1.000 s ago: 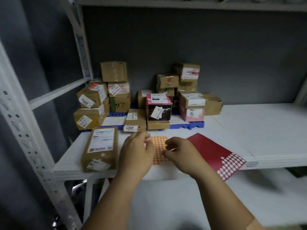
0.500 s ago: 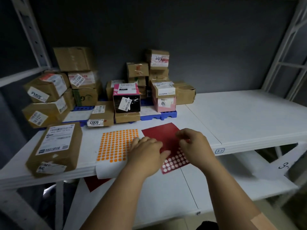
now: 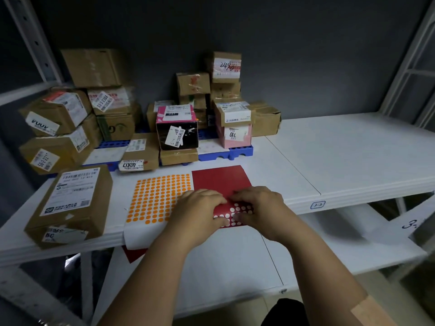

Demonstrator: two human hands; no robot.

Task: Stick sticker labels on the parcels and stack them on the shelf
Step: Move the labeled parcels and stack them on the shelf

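Both hands are down on the red sticker sheet point(image 3: 221, 182) at the front edge of the white shelf point(image 3: 341, 156). Left hand point(image 3: 200, 210) has its fingers curled over the sheet's near left part, w/ the sheet's edge lifted a bit under the fingertips, so it looks like it's gripping or peeling there. Right hand point(image 3: 259, 208) sits on the near right part, fingers bent onto the rows of white dots; can't tell if it's pinching a dot or just pressing.

Just left of the red sheet, touching it, is the orange sticker sheet point(image 3: 157, 198), its white bottom margin hanging over the shelf lip. Left of that is a long brown parcel point(image 3: 70, 203) lying flat w/ a big white shipping label on top, near the shelf's front corner.

Further back there's a pile of parcels point(image 3: 113, 109) against the dark wall, some sitting on a blue plastic pallet point(image 3: 237, 151). A black and pink box point(image 3: 176, 128) sits mid-pile on a flat brown one. The shelf lip has a small tag point(image 3: 317, 204) reading 3-2. Another red sheet corner point(image 3: 134, 254) peeks out on the lower shelf.
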